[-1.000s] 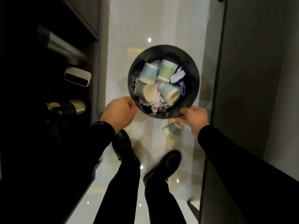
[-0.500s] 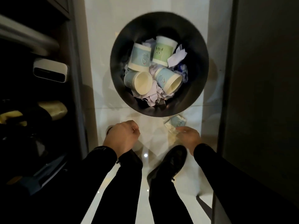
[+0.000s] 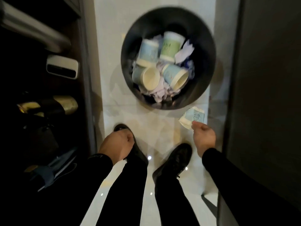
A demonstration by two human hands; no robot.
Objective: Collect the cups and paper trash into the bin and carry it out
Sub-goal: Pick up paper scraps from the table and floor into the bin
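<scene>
A round black bin (image 3: 206, 46) stands on the white floor ahead of me. Inside lie several paper cups (image 3: 171, 46) in pale blue and green, with crumpled paper (image 3: 184, 52) among them. A flattened pale blue cup (image 3: 194, 117) is just below the bin's near right rim, and my right hand (image 3: 203, 138) pinches its lower edge. My left hand (image 3: 118, 145) hangs in a loose fist over my left shoe, holding nothing.
A dark open cabinet (image 3: 40, 95) with a white device (image 3: 62, 66) and shoes on its shelves lines the left side. A dark panel (image 3: 268, 95) walls off the right. My two black shoes (image 3: 174, 160) stand on the narrow glossy floor strip.
Both hands left the bin's rim as it came to rest on the floor. My right hand dropped to the crushed cup on the floor and took hold of it.
</scene>
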